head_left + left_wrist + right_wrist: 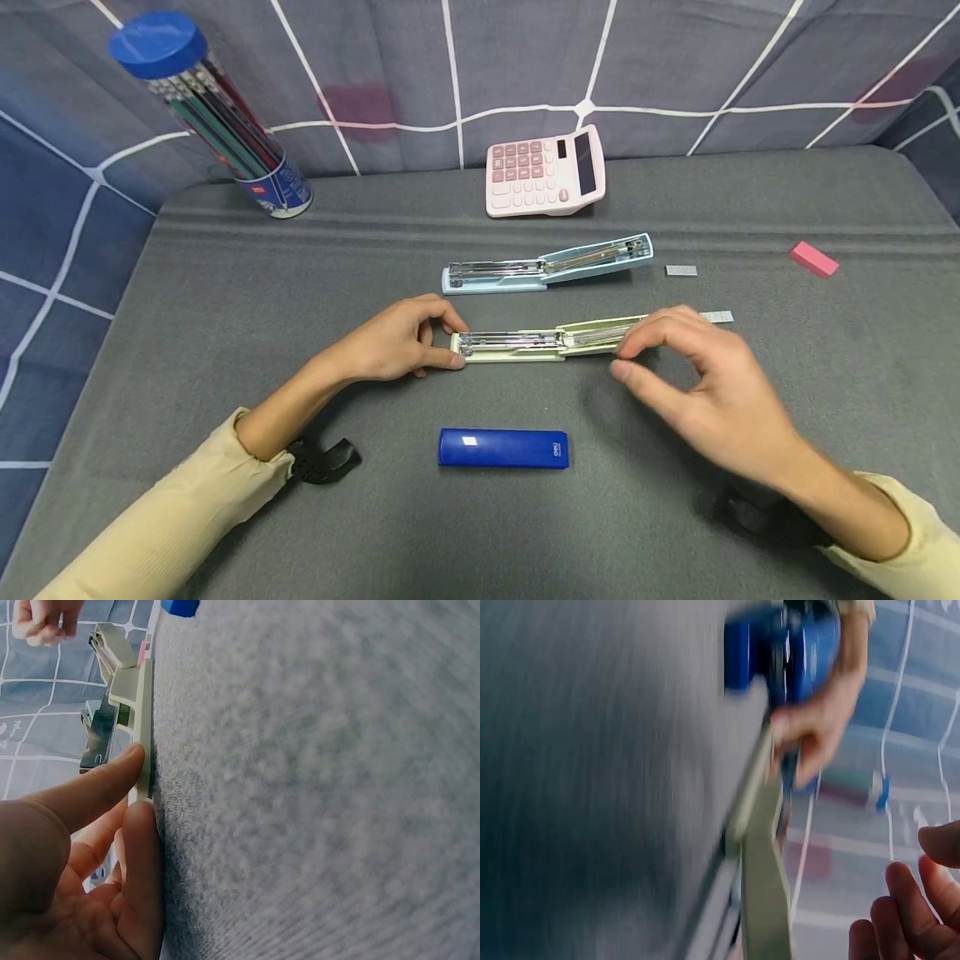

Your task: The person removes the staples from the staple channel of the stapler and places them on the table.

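A pale green stapler (510, 343) lies opened out flat on the grey table, its metal staple channel showing. At its left end my left hand (405, 337) pinches the base between thumb and fingers; the left wrist view shows the thumb (112, 776) on the base's edge. My right hand (705, 392) hovers by the stapler's swung-back top, thumb and forefinger curved with a gap between them. No object shows between those fingertips in the right wrist view, where the stapler (761, 847) is blurred. Beyond the right fingers lies a strip of staples (717, 317), partly hidden.
Behind the green stapler lies an opened light blue stapler (498, 275), with another staple strip (681, 271) to its right. A closed blue stapler (502, 448) is in front. Farther off are a pink eraser-like block (813, 259), a calculator (525, 200) and a pencil tub (281, 187).
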`<state>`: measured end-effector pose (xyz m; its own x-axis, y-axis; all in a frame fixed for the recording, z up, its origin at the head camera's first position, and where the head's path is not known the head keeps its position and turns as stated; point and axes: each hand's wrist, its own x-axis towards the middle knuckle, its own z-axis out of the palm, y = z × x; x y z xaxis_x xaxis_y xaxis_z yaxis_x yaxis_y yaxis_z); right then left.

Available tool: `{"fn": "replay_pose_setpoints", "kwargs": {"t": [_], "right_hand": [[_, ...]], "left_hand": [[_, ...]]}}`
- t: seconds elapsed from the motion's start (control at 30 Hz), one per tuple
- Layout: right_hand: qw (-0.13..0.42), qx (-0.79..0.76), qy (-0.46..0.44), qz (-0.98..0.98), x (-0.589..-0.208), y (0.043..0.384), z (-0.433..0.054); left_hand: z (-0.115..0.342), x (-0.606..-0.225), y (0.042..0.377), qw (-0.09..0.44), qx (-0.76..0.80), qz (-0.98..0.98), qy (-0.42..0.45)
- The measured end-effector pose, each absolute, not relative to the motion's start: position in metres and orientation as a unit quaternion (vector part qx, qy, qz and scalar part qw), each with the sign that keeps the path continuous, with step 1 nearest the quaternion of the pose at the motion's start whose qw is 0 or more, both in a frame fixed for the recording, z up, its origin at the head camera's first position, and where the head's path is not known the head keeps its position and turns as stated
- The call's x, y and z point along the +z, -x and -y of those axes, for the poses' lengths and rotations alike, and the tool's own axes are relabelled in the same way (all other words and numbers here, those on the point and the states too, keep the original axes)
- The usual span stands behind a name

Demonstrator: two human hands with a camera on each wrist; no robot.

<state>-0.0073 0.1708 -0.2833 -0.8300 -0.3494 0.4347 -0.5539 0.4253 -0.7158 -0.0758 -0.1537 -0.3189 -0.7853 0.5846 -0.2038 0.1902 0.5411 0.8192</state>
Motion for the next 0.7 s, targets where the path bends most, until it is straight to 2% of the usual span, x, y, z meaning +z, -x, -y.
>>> {"fn": "replay_pose_setpoints", "kwargs": {"t": [0.13,0.37,0.5,0.7], "right_hand": [[0.053,0.476,-0.328,0.814,-0.293,-0.006,-0.148],[-0.043,0.449,-0.379,0.808,-0.313,-0.021,-0.124],[-0.061,0.441,-0.379,0.812,-0.316,-0.023,-0.121],[-0.057,0.444,-0.383,0.808,-0.317,-0.022,-0.122]], "left_hand": [[0.154,-0.318,0.076,0.235,0.421,-0.846,-0.228],[0.153,-0.318,0.076,0.231,0.421,-0.846,-0.23],[0.154,-0.318,0.076,0.23,0.421,-0.846,-0.232],[0.154,-0.319,0.075,0.228,0.421,-0.846,-0.232]]}}
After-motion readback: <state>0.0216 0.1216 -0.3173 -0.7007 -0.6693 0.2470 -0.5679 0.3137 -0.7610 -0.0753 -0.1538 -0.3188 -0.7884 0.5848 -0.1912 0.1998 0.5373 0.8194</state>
